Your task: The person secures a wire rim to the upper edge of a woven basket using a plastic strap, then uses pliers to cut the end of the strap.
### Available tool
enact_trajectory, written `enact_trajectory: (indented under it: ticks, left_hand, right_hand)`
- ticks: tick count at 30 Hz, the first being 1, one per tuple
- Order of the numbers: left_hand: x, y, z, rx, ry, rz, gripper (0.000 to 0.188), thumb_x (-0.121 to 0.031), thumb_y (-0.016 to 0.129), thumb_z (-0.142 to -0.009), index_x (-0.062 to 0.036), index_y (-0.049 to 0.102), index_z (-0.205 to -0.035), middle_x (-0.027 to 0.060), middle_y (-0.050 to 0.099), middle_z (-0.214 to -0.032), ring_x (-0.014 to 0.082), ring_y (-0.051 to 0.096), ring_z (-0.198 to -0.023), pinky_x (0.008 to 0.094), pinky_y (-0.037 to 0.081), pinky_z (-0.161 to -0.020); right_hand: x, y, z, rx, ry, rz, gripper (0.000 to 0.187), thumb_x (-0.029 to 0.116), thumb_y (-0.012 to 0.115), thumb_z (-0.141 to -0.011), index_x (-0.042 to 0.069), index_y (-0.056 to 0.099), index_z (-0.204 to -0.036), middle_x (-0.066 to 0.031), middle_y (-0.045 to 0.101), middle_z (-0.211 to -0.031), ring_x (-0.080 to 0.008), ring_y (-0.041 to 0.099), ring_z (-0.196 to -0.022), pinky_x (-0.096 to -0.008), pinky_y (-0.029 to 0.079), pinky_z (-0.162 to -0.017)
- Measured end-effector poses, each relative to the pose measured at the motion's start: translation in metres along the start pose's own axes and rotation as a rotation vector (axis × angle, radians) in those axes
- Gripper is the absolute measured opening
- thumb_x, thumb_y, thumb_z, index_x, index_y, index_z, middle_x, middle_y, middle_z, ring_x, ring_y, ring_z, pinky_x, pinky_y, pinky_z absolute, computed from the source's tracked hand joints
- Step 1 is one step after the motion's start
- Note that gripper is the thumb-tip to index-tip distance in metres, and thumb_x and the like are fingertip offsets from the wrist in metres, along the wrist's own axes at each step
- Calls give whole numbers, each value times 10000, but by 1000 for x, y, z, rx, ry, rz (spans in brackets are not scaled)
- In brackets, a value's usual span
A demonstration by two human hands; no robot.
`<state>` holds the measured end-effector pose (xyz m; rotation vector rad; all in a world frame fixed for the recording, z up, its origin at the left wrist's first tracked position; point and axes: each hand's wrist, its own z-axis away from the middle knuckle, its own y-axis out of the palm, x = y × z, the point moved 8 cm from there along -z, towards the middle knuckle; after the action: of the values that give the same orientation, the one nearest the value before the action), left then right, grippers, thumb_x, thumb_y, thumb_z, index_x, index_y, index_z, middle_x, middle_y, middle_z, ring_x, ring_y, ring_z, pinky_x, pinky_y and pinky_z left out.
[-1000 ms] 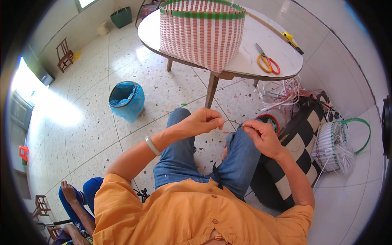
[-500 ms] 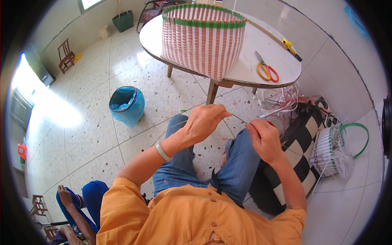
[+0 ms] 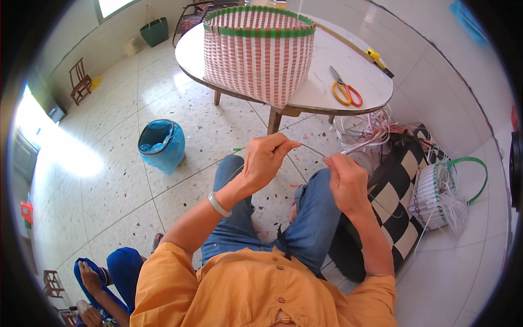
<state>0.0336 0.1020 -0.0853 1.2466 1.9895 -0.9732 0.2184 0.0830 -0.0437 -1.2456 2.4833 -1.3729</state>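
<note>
1. Thin pale strand [image 3: 311, 148] spans between both hands, above the knees.
2. Left hand [image 3: 265, 159]: fingertips pinched on the strand's left end. Right hand [image 3: 344, 180]: fingers curled shut on the other end.
3. Oval white table [image 3: 348, 71] ahead, on speckled tile floor [image 3: 109, 185].
4. On the table: pink-and-white woven basket [image 3: 256, 52], green rim; contents not visible. Orange-handled scissors [image 3: 344, 90] beside it.
5. Blue bin [image 3: 162, 146], lined with a blue bag, left.

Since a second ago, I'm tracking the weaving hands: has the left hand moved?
Yes. The left hand, pinching a thin strand, has risen slightly toward the table leg, away from the knees. The camera also shifted, so the shift is approximate.
</note>
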Motion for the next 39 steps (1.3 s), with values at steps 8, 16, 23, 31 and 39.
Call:
enact_trajectory:
  ticks: [8, 16, 23, 31, 39]
  left_hand:
    - [12, 2, -1, -72, -21, -55, 193, -136, 742, -854, 15, 655, -771, 150, 502, -577, 187, 377, -477, 306, 365, -463]
    - [20, -4, 0, -85, -64, -90, 183, -147, 733, -869, 16, 680, -805, 124, 488, -565, 132, 370, -493, 292, 354, -466]
    - [24, -5, 2, -131, -38, -97, 191, -126, 705, -897, 40, 667, -811, 48, 482, -558, 59, 381, -546, 250, 354, -486]
    - [24, -12, -3, -139, -94, -87, 221, -161, 704, -904, 36, 677, -809, 24, 441, -548, 54, 370, -545, 255, 329, -477]
    - [47, -28, -10, -175, -142, -99, 241, -185, 711, -902, 36, 677, -811, 17, 470, -556, 46, 396, -564, 257, 348, -494]
  right_hand:
    - [-25, 2, -3, -21, 128, -140, 268, 178, 675, -895, 3, 541, -741, -183, 546, -671, -398, 556, -632, -447, 412, -552]
    - [-41, 3, 10, -20, 140, -81, 250, 197, 679, -894, -5, 603, -767, -200, 576, -693, -402, 562, -631, -442, 413, -541]
    - [-55, 6, 14, 6, 231, -140, 266, 161, 667, -902, -26, 575, -736, -222, 544, -668, -410, 533, -614, -428, 405, -544]
    - [-70, -5, 29, -99, 218, -38, 301, 160, 653, -917, -25, 536, -710, -218, 510, -635, -406, 496, -572, -439, 381, -533]
    - [-83, -15, 44, -66, 228, 21, 319, 198, 632, -938, -21, 535, -725, -221, 508, -632, -399, 470, -561, -422, 378, -519]
